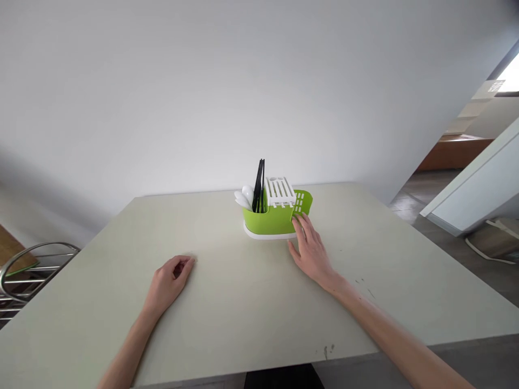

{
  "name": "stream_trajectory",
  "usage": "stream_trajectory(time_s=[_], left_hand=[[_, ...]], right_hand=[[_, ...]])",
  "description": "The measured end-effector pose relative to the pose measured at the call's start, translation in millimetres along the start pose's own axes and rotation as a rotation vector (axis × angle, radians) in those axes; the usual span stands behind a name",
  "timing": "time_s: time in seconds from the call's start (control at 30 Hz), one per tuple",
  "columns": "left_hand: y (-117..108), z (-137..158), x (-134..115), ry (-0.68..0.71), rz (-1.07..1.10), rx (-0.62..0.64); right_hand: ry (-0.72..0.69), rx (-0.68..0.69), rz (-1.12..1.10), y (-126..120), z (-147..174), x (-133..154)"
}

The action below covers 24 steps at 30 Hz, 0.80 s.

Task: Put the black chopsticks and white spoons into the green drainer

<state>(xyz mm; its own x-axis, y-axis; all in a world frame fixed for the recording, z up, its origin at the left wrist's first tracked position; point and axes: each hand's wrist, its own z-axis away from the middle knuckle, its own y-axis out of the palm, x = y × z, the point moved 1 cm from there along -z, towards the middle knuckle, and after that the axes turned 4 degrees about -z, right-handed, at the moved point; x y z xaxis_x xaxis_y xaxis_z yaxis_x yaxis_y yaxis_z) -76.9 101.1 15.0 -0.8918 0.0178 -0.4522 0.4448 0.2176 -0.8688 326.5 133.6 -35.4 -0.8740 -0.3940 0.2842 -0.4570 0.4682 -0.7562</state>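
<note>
Utensil caddy on a counter, seen from above; clock positions are taken from the middle of the counter (pixel 227 308), twelve lying toward the pale wall (pixel 243 81). The green utensil caddy (pixel 261 223) stands upright between twelve and one o'clock, near the wall, on a white base tray (pixel 265 236). About the caddy's own dial, white spoons (pixel 247 193) lean out at nine to ten o'clock, with black chopsticks (pixel 258 186) upright just beside them. A white slotted insert (pixel 280 190), with small hooks (pixel 283 205) along its front edge, occupies twelve to one o'clock; a green perforated basket (pixel 307 202) forms the three o'clock end. The right hand (pixel 311 254), at two o'clock on the counter, is unclenched, its fingers extended and their tips against the front of the caddy near the basket; the thumb points toward the base tray, its contact there uncertain. The left hand (pixel 168 278) rests on the counter at nine o'clock, well apart from the caddy, loosely curled and released. Small dark marks (pixel 325 352) stain the surface between four and five o'clock
</note>
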Motion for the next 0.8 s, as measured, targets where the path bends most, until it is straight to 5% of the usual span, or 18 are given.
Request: stream_trajectory(time_s=[0.37, 0.8], left_hand=[[1.5, 0.4, 7.5, 0.007, -0.012, -0.011], [2.0, -0.6, 58.1, 0.027, 0.005, -0.002]], right_hand=[[-0.024, 0.071, 0.144, -1.9, -0.8, -18.5], [0.063, 0.104, 0.366, 0.3, -0.4, -81.9]])
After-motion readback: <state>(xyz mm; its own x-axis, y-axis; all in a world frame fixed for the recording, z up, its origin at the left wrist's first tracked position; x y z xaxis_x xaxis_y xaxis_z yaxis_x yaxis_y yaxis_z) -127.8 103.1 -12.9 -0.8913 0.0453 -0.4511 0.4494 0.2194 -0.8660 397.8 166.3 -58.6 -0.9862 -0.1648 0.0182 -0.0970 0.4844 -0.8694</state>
